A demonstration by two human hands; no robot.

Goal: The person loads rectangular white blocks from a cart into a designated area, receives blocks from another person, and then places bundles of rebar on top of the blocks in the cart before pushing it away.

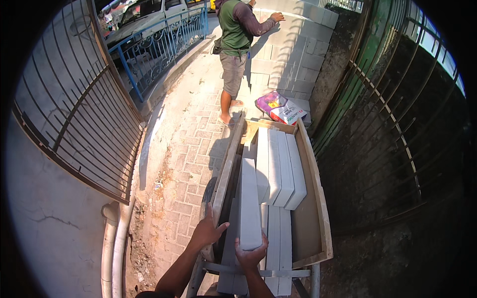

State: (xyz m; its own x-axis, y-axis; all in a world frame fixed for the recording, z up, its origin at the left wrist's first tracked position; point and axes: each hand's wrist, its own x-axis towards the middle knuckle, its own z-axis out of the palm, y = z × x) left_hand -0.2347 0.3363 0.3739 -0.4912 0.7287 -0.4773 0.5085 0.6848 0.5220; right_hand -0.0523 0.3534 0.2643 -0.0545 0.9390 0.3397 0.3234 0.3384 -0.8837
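Note:
My right hand point(252, 253) grips the near end of a long light-grey block point(250, 208), thumb and fingers on its opposite sides. This block lies lengthwise along the left inside of a wooden cart box point(325, 218), tilted above lower blocks. At the box's left side board, my left hand point(207, 231) rests on the edge near the wheel, thumb and forefinger stretched apart; its other fingers are partly hidden. To the right of the gripped block stand several more blocks point(283, 166) side by side, over a lower layer point(278, 243).
A metal handle bar point(283, 272) crosses the cart's near end. Beyond the box lies a purple and white bag point(280, 107). A person point(236, 44) stands by a block wall point(288, 54). Barred gates stand left point(79, 99) and right point(387, 99); brick paving point(191, 164) runs alongside.

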